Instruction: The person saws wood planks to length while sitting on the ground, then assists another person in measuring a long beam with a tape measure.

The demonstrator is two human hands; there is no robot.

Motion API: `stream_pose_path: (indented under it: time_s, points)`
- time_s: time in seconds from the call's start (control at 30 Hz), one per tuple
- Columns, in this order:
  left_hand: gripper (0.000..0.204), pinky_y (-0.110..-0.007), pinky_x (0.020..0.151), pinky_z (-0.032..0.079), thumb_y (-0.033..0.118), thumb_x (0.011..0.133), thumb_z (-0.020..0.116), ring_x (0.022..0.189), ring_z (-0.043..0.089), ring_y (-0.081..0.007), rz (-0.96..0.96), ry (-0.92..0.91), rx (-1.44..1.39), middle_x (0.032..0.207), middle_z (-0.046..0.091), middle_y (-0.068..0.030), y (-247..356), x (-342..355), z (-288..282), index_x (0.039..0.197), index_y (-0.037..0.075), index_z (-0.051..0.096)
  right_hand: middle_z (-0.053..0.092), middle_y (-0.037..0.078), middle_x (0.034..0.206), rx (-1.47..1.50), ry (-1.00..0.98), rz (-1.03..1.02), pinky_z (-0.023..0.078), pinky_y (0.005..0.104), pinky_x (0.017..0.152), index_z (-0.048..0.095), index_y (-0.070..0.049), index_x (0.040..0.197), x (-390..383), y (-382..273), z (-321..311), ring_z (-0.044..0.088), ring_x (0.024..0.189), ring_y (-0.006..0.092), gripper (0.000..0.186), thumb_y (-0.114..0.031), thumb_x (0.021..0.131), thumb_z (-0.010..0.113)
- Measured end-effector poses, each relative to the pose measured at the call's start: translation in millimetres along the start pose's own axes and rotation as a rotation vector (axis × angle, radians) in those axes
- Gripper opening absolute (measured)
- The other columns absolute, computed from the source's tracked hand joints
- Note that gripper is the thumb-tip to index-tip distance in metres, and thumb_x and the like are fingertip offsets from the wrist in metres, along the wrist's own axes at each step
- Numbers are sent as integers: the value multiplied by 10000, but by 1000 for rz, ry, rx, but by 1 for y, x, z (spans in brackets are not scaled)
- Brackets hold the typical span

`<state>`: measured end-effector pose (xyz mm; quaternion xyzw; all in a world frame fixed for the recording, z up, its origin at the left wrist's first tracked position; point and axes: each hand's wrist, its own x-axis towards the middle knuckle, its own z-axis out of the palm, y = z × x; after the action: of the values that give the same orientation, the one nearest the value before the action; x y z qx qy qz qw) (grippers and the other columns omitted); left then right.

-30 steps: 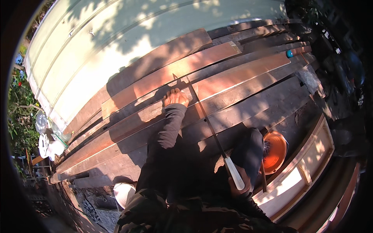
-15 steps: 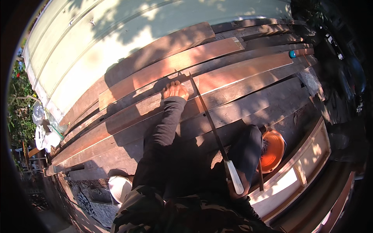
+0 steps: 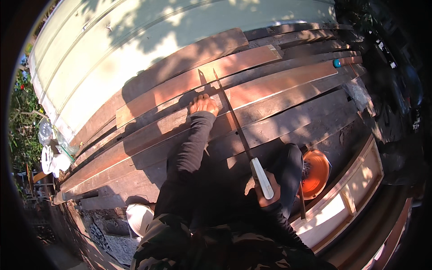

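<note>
Pushed the hand saw [image 3: 240,133] forward across the long board [image 3: 283,83] since the earlier frame, bringing the right hand [image 3: 271,191] nearer to the board along with it. In the head view, laid the blade across the board's upper face, with the tip past its far edge. Held the white handle [image 3: 260,177] on the board's near side, closed inside the right hand. Kept the left hand [image 3: 204,104] planted on top of the board, fingers bent, just beside the blade's crossing; could not tell of any clasp around the edge. Had a small teal object [image 3: 336,63] at the board's right end, an orange bucket [image 3: 317,175] off its near side, and a wooden frame [image 3: 349,201] farther off on that same side.
</note>
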<state>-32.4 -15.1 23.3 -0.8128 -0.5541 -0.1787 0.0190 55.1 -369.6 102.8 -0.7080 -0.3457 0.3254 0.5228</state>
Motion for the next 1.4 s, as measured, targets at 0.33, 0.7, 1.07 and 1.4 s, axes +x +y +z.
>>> stream_pose_path:
  time_s: [0.33,0.7,1.07,1.4]
  points:
    - [226,-455,826,507,214,855,530,933,646,-320,15,15,14,930,683,-148,20,2,-6,892,27,649,655,189,827,-27,61,-273,526,362,689,596,-14,1085,171,22,71,672,741,330,318,-103,789,671]
    - [237,-462,809,500,235,828,538,929,641,-307,-3,15,29,938,671,-140,1,-2,0,905,39,646,697,163,1102,-181,-24,22,505,352,934,581,9,1235,-81,5,-46,686,1043,255,441,-145,827,645]
    - [261,-469,821,493,232,820,557,924,647,-319,20,18,-27,947,683,-148,9,0,16,926,22,669,668,146,920,19,76,-216,526,331,778,594,-28,1131,143,23,66,682,868,231,354,-53,783,657]
    - [376,-484,941,431,278,882,491,1062,586,-319,-28,-180,-91,1091,653,-152,31,7,4,1113,28,651,664,146,1036,-120,30,-139,502,347,856,582,9,1194,39,44,25,657,948,261,388,-232,899,657]
